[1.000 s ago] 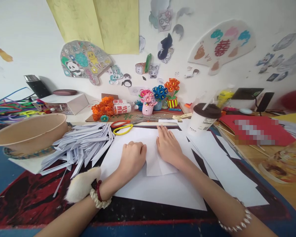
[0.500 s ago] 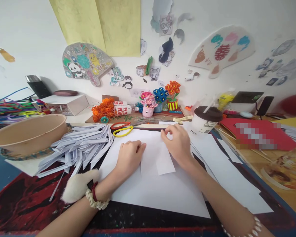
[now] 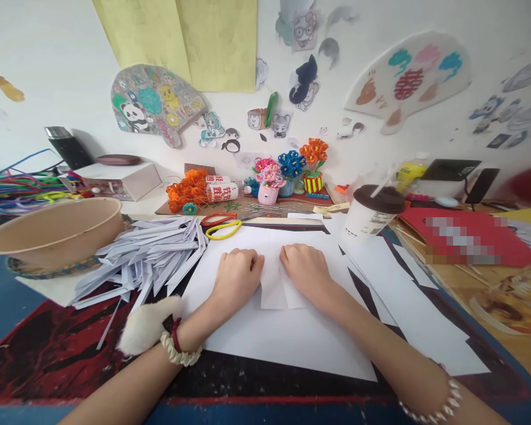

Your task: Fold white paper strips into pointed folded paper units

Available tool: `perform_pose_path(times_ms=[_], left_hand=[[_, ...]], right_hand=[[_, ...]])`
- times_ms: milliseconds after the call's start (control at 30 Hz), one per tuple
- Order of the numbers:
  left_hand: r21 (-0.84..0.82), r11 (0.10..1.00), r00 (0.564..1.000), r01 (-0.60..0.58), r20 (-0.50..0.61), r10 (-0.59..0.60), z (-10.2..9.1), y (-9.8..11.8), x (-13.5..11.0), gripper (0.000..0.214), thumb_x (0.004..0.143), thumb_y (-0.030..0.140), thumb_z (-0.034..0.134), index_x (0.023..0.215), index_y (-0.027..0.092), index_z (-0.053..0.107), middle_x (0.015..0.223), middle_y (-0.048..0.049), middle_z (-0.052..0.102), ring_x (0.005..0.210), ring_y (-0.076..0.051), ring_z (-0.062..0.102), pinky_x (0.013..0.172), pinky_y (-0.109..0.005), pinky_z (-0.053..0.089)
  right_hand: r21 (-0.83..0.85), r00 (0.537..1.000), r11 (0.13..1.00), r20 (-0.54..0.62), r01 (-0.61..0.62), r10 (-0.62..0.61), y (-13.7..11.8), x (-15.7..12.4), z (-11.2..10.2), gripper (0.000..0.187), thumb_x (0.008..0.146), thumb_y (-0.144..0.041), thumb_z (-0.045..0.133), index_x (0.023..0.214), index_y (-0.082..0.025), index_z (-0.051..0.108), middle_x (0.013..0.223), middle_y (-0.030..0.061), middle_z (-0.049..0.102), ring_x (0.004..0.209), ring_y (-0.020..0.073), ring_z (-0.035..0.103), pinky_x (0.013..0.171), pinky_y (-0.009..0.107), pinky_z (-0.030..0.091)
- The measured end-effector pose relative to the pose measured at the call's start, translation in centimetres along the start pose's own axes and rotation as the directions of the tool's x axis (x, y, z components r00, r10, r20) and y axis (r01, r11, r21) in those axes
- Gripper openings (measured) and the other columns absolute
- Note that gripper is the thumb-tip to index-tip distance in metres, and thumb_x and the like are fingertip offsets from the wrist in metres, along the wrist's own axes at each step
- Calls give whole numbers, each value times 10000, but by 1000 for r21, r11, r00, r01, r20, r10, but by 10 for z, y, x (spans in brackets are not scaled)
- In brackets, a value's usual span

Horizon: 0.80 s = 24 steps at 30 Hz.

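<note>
A small white piece of paper [image 3: 273, 292] with a lengthwise crease lies on a larger white sheet [image 3: 287, 348]. My left hand [image 3: 238, 273] is closed at its left edge, thumb against the curled fingers. At the right edge my right hand [image 3: 306, 270] is closed too, its fingers curled and covering part of the paper. The two hands are a short gap apart, with the paper running between them. To the left of my left hand is a heap of folded paper strips [image 3: 154, 254]. Yellow-handled scissors [image 3: 223, 230] lie just beyond the big sheet's far left corner.
A beige bowl [image 3: 57, 230] stands on the left. A fluffy white object [image 3: 148, 327] touches my left wrist. More white sheets [image 3: 425, 313] lie at the right, below a lidded cup [image 3: 369, 215]. Flower pots [image 3: 269, 193] stand at the back wall, and a red folder [image 3: 473, 236] lies at right.
My right hand has come down from the paper's upper right and is now lower, level with my left hand. My left hand has hardly moved. The view has shifted slightly.
</note>
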<state>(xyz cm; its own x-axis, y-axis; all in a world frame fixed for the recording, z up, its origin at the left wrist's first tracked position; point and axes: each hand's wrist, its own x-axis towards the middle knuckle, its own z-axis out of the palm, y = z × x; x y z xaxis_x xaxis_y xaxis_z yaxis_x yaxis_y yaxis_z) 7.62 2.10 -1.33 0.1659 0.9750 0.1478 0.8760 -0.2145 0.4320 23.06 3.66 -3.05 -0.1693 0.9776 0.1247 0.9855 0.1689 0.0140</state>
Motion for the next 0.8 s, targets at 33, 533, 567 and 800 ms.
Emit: perform_pose_path(times_ms=[33, 533, 567, 800], left_hand=[[-2, 1000, 1000, 0, -1, 0, 1, -1, 0, 359, 876, 248, 424, 537, 197, 318, 529, 4, 446, 551, -154, 370, 591, -296, 211], [-115, 990, 996, 86, 44, -81, -6, 2, -2, 418, 816, 333, 525, 482, 196, 312, 487, 36, 385, 495, -123, 309, 557, -284, 216], [-104, 992, 997, 74, 44, -70, -6, 2, -3, 416, 809, 303, 526, 483, 196, 291, 485, 38, 372, 497, -123, 302, 559, -284, 213], [-100, 994, 999, 38, 38, -34, -5, -2, -5, 382, 799, 253, 503, 486, 198, 292, 492, 29, 382, 558, -144, 375, 581, -283, 232]], right_hand=[[-2, 1000, 1000, 3, 1, -1, -1, 0, 0, 364, 944, -164, 359, 738, -163, 659, 749, 88, 676, 627, 191, 604, 514, 283, 276], [10, 1000, 1000, -10, -11, 11, -1, 1, 1, 358, 960, -196, 365, 780, -154, 672, 803, 101, 688, 679, 196, 632, 532, 285, 314], [12, 1000, 1000, -11, -14, 15, -1, 1, 1, 358, 960, -198, 367, 779, -151, 672, 804, 104, 688, 675, 194, 631, 531, 284, 315], [17, 1000, 1000, -15, 3, -3, 0, 0, 1, 352, 950, -175, 375, 750, -154, 664, 775, 100, 683, 630, 179, 606, 535, 279, 318]])
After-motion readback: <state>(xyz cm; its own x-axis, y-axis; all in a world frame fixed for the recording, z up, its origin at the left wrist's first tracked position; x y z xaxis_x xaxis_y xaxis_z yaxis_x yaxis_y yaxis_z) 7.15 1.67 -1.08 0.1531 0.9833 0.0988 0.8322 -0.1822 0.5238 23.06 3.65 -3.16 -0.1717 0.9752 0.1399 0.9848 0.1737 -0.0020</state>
